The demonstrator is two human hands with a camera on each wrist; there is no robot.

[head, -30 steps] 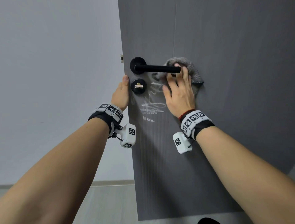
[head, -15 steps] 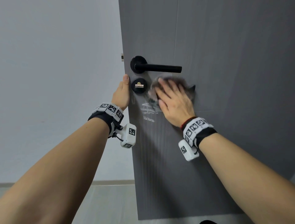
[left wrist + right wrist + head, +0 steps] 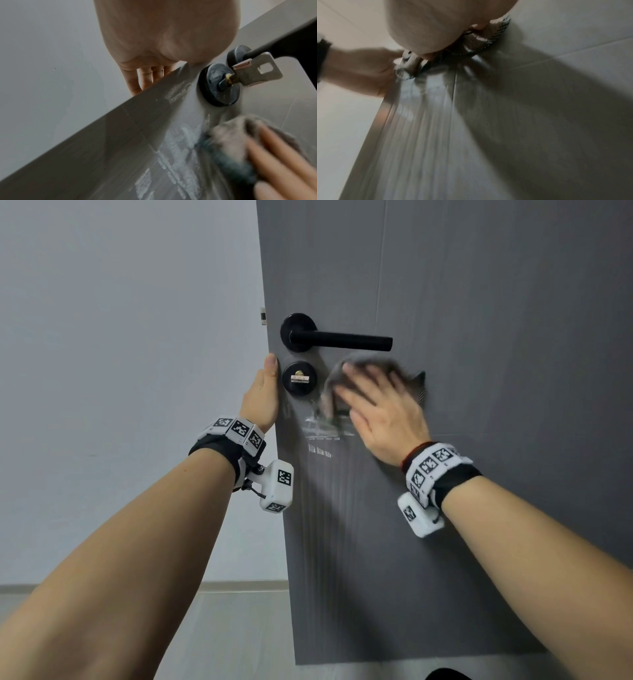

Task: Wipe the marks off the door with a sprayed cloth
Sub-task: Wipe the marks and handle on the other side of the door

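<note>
Just below the lever handle [image 3: 352, 341], pressing a grey cloth [image 3: 373, 360] flat to the dark grey door [image 3: 479, 440] with the right hand [image 3: 383, 416], fingers straight and spread rather than closed round it, probably to bear evenly over a broad patch and slide freely; blurred in every view, so likely caught mid-stroke. Below the handle and slightly to its left, showing white scratchy marks [image 3: 323, 433], the upper part covered by the cloth's lower left edge, a short separate line lower down lying bare; judged partway through, with the lower marks left to do. Left of the handle's round base, clamping the free edge of the door with the left hand [image 3: 262, 398]: thumb up on the front face just beside the lock rosette [image 3: 299, 392], fingers round the edge onto the far side, seemingly to stop the door swinging away under the wiping pressure. Directly below the handle's base, carrying a silver key [image 3: 257, 70] in that rosette, sticking out near the cloth's path, so worth skirting. No table-like surface anywhere; working on the upright door face alone, faintly streaked with vertical grain. Left of the handle, past the door edge, only a plain pale wall [image 3: 120, 371], meeting a light floor [image 3: 239, 628] at a low skirting strip [image 3: 239, 586] far below.
</note>
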